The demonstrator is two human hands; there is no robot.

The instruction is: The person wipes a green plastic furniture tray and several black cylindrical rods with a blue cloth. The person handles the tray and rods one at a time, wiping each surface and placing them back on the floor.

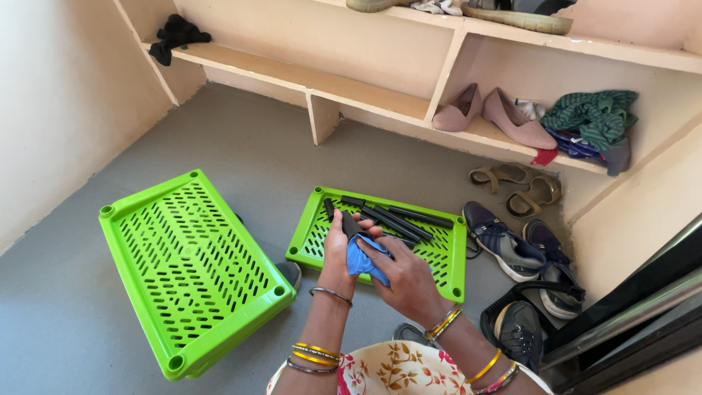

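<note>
While the left hand grips a black plastic tube at centre frame, the right hand clenches a blue cloth against it, just above a perforated bright green plastic tray holding more black tubes. Left of centre lies a larger green slotted tray on the grey floor. Shoes cluster at right, and pink flats rest on a cream shelf near folded green fabric.

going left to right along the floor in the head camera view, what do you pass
Large green slotted tray → smaller green tray with black tubes, left hand and right hand with blue cloth → dark sneakers.
</note>
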